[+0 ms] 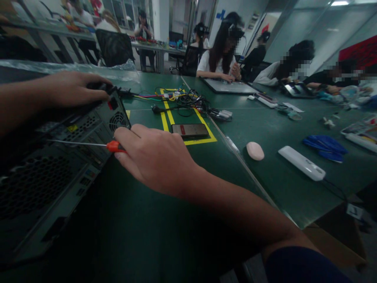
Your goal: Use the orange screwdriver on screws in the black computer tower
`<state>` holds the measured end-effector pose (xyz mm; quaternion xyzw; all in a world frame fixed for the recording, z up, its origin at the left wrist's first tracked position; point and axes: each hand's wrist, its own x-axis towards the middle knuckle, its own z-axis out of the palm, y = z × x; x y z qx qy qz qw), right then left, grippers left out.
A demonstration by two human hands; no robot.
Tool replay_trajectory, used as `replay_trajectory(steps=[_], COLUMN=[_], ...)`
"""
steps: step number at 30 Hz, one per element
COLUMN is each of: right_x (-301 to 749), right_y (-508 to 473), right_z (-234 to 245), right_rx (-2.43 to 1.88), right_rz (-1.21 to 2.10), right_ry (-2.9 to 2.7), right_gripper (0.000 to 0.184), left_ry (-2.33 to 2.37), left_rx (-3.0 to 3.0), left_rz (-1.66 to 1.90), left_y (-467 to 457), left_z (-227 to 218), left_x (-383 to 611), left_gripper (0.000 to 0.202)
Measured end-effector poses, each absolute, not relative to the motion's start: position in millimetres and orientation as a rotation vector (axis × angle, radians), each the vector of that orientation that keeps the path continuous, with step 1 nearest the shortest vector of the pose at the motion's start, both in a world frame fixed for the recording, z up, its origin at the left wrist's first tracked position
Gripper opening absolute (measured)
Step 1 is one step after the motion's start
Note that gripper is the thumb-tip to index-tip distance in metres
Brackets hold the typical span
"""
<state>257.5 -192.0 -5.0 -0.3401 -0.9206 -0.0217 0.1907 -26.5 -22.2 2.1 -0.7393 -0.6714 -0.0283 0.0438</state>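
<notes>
A dark computer case (59, 169) stands at the left, its rear panel with vents, a fan grille (118, 121) and ports turned towards me. My left hand (78, 88) grips its top edge, the thumb along the rear corner and the other fingers partly hidden. In front of the panel, my right hand (156, 157) is closed around the orange-and-black handle of a screwdriver (113, 146). The thin shaft points left across the panel. Its tip lies against dark metal near the slots; whether it sits in a screw I cannot tell.
On the green table lie a tangle of cables (191, 100), a phone (190, 130) within yellow tape, a pinkish rounded object (255, 151), a white power strip (302, 162) and a blue bundle (325, 147). Across the table, a person (219, 59) works at a flat panel (229, 86).
</notes>
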Motion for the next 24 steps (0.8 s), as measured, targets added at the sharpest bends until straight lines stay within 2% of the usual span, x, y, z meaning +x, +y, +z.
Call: replay_trajectory(steps=[7, 15, 24], right_x=[254.1, 257.3, 256.2], right_y=[-189.4, -189.7, -187.8], right_z=[-11.4, -10.0, -14.2], right_rx=[-0.937, -0.903, -0.896], right_rz=[-0.022, -0.063, -0.139], right_ry=[-2.554, -2.587, -2.552], right_gripper=[0.041, 0.029, 0.034], left_ry=[-2.102, -2.096, -2.044], left_rx=[-2.347, -2.334, -2.349], left_rz=[-0.213, -0.237, -0.252], left_y=[-28.6, -32.2, -31.6], left_z=[6.4, 6.9, 6.5], left_x=[-23.5, -18.1, -18.7], left_gripper=[0.096, 0.089, 0.085])
